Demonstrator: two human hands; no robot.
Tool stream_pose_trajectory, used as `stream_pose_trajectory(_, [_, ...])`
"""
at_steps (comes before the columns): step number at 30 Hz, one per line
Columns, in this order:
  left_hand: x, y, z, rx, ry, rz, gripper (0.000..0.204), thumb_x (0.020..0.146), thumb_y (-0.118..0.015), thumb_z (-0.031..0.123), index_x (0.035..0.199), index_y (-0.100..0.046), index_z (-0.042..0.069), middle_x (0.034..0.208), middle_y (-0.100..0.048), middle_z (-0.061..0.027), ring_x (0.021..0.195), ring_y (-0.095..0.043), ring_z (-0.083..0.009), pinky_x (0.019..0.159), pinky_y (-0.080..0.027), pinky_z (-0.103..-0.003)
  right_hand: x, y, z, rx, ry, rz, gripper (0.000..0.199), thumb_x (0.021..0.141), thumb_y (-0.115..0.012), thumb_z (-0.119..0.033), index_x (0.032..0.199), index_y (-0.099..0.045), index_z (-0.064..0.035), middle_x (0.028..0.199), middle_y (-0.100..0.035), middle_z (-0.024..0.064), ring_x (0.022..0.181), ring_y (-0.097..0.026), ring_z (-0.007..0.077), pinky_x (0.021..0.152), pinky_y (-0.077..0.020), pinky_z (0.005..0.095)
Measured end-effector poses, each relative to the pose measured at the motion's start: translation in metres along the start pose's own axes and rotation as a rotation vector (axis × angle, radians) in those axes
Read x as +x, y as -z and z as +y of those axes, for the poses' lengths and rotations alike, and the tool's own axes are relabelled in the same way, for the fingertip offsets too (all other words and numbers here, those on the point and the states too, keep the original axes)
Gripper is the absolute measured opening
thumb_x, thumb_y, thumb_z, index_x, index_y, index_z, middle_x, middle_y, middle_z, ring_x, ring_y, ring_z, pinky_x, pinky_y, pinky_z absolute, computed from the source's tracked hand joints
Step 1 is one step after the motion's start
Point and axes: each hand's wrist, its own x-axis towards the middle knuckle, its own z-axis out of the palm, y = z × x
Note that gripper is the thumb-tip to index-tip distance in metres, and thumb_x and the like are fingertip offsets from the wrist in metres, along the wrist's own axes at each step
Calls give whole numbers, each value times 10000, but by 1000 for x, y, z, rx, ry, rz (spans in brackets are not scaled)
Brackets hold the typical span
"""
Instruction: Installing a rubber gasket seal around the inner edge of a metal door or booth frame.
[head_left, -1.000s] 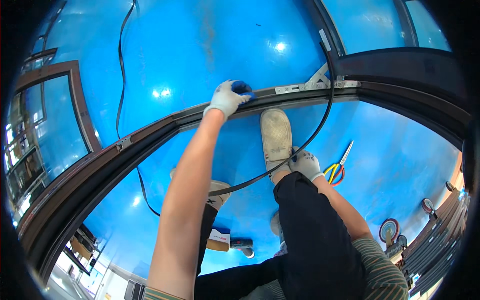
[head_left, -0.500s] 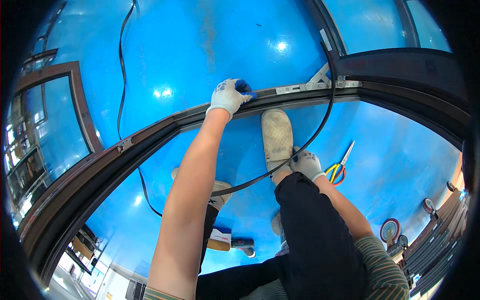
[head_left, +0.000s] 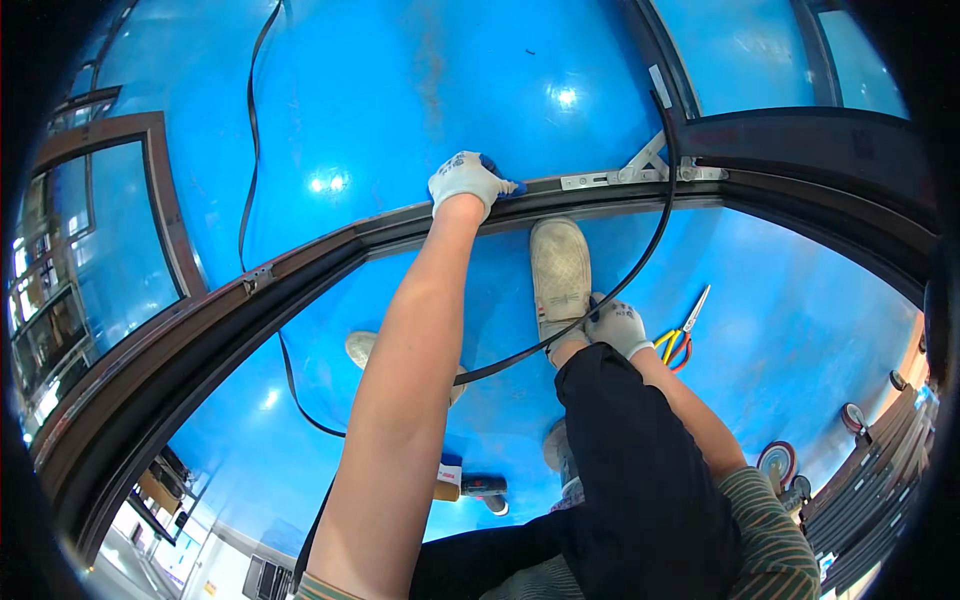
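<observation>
My left hand (head_left: 466, 182), in a white glove with blue palm, is closed over the far rail of a dark brown window frame (head_left: 410, 222); its fingertips are partly hidden. A long black rubber strip (head_left: 650, 245) arches from the frame's right corner down past my right shoe and under my left forearm. My right hand (head_left: 617, 328), gloved alike, is beside that shoe (head_left: 560, 268), fingers curled at the strip where it crosses the glove. A silver metal hinge arm (head_left: 640, 172) lies along the rail right of my left hand.
Pliers (head_left: 683, 335) with red and yellow handles lie on the blue floor right of my right hand. A power tool (head_left: 485, 487) and a small box (head_left: 449, 475) are near my feet. More framed panes (head_left: 155, 205) stand left, dark profiles (head_left: 870, 500) lower right. A black cable (head_left: 250, 160) crosses the floor.
My left hand has shifted slightly right along the rail, its thumb now lying along it, and my left forearm has swung right. My right hand stays by the shoe.
</observation>
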Motion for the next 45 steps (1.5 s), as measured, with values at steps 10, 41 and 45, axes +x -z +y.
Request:
stream_pose_trajectory(10, [13, -27, -70, -625, -313, -6, 291, 808, -805, 296, 1024, -755, 107, 949, -737, -33, 839, -672, -242, 814, -516, -361, -6, 6, -3, 94, 5, -17, 287, 926, -506, -273, 1034, -668, -62, 974, -720, 192, 866, -670, 409, 741, -527, 457])
stream_pose_trajectory(41, [-28, -34, -49, 242, -600, 463, 201, 830, -731, 203, 1014, -737, 122, 1062, -677, -57, 896, -655, -267, 815, -511, -363, -7, 3, -3, 130, 14, 72, 318, 952, -502, -305, 1015, -684, -52, 963, -722, 194, 855, -670, 417, 752, -532, 459])
stream_pose_trajectory(45, [-22, -30, -58, -61, -526, 365, 247, 812, -755, 208, 1043, -740, 122, 1052, -687, -38, 906, -663, -268, 825, -518, -353, -9, 5, 0, 160, -8, 47, 317, 948, -498, -297, 1014, -681, -46, 966, -721, 194, 857, -670, 418, 751, -531, 456])
